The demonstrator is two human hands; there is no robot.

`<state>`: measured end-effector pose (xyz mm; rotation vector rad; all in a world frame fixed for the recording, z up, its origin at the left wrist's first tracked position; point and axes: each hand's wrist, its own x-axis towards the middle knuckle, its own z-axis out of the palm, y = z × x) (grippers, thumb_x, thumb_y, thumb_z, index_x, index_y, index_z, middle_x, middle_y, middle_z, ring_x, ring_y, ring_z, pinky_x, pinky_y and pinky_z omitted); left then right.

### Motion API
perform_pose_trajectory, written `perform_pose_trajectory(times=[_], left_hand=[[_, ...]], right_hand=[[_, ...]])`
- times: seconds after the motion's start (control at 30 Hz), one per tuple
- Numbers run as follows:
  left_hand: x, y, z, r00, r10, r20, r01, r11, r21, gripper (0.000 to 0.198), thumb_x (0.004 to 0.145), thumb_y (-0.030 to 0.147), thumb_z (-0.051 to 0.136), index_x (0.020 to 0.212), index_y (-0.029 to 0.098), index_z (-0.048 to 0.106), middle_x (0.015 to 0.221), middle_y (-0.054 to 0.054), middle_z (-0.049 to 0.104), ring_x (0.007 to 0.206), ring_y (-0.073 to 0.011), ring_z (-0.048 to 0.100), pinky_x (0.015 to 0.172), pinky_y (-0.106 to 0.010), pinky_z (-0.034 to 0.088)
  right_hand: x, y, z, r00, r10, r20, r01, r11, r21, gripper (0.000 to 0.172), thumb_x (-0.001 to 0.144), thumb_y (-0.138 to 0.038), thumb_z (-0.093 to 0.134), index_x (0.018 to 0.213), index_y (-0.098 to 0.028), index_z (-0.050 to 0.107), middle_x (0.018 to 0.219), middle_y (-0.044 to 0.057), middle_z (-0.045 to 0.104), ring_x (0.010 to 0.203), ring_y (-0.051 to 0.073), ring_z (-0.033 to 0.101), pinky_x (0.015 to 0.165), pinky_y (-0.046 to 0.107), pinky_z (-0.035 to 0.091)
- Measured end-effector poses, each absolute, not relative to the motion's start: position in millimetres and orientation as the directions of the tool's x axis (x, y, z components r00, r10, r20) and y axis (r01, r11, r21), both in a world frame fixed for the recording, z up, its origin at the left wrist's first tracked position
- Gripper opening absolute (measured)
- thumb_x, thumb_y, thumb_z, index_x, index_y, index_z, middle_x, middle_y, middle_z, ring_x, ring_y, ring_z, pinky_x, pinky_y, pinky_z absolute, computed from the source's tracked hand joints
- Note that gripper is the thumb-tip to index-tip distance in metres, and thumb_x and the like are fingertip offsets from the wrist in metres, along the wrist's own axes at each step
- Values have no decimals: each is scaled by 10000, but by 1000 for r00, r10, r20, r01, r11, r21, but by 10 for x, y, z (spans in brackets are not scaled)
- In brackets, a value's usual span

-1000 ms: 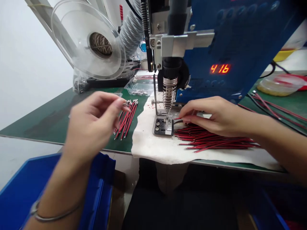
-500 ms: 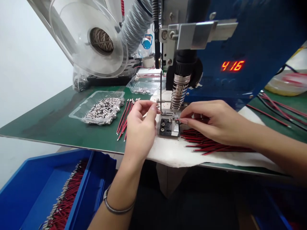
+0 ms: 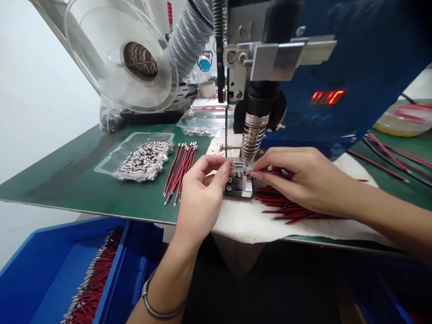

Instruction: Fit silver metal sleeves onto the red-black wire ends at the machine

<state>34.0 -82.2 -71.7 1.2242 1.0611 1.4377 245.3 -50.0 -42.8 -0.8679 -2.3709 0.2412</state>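
Observation:
My left hand (image 3: 205, 189) is closed in a pinch at the left edge of the small black fixture (image 3: 232, 192). A small metal connector shows at its fingertips, partly hidden by them. From the right, my right hand (image 3: 293, 177) pinches a red-and-black wire (image 3: 249, 173), its end over the fixture's metal block. Most of that wire is hidden behind the hand. Just above both hands stands the soldering machine's spring-wrapped tip (image 3: 254, 137). Under my right hand, a pile of red-and-black wires (image 3: 283, 207) lies on a white cloth (image 3: 243, 225).
Left of the fixture lie wires with connectors attached (image 3: 182, 168) and a clear tray of metal connectors (image 3: 145, 157). A blue bin (image 3: 43, 265) of wires sits below the table edge. The blue machine body (image 3: 337, 54) and a clear fume hood (image 3: 97, 54) rise behind.
My left hand has moved right and down to the fixture, bringing its fingertips close to the right hand's. The right hand holds nearly still. The view has shifted slightly, and the red display digits have changed.

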Motion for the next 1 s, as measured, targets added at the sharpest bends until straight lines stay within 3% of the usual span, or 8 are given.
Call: perform_pose_trajectory(times=[0.4,0.63,0.83,0.93,1.0], left_hand=[[362,-861,-644,-41,986,163,8,-162,987,164,874,363,815,886,208,767,758,3,691,506,-63,412,417,-233,236],[362,-842,-637,-38,986,162,44,-160,986,193,885,387,813,884,199,769,702,29,649,486,-49,336,422,-225,230],[365,-835,-655,-29,987,155,43,-154,987,165,885,349,814,874,191,766,793,11,711,505,-41,370,438,-211,258],[365,-844,-649,-42,989,140,53,-138,989,163,848,339,842,868,192,775,723,11,676,536,-68,426,470,-216,305],[368,-848,-639,-48,990,135,60,-133,989,151,849,337,838,860,199,776,641,32,612,516,-69,387,464,-217,283]], right_hand=[[2426,-554,-422,-557,708,435,540,706,-458,198,1008,-377,631,920,-239,743,830,42,779,682,203,670,630,332,466],[2385,-572,-417,-513,770,379,518,630,-579,227,1005,-389,643,885,-222,738,698,4,737,542,157,607,576,315,451],[2397,-589,-406,-505,772,386,527,630,-570,228,996,-383,651,866,-217,736,677,1,727,504,140,567,547,304,421],[2399,-590,-394,-499,771,394,532,632,-564,231,996,-389,651,865,-219,737,673,3,725,504,145,567,541,309,418],[2395,-590,-388,-500,767,402,528,638,-561,225,996,-379,649,865,-220,740,674,2,725,504,146,566,541,314,420]])
